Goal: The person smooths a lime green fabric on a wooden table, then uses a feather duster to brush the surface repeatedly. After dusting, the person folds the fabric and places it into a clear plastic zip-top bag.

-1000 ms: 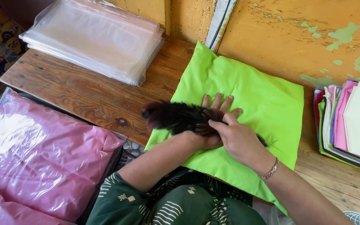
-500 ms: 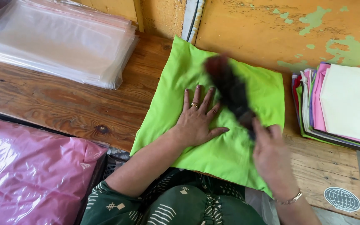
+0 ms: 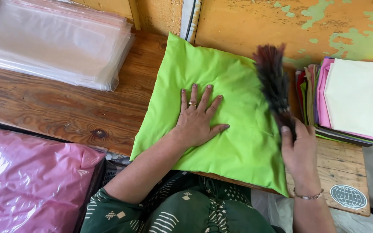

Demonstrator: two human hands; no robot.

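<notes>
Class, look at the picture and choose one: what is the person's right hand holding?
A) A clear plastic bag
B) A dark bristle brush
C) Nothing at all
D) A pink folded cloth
B: the right hand grips the dark bristle brush at the edge of the green cushion, while the left hand lies flat on the cushion.

Flat green cloth, dark brush upright

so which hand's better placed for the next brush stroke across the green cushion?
Right, probably. The right hand already grips the dark brush at the green cushion's right edge. The left hand lies flat, fingers spread, pinning the cushion to the wooden table.
</notes>
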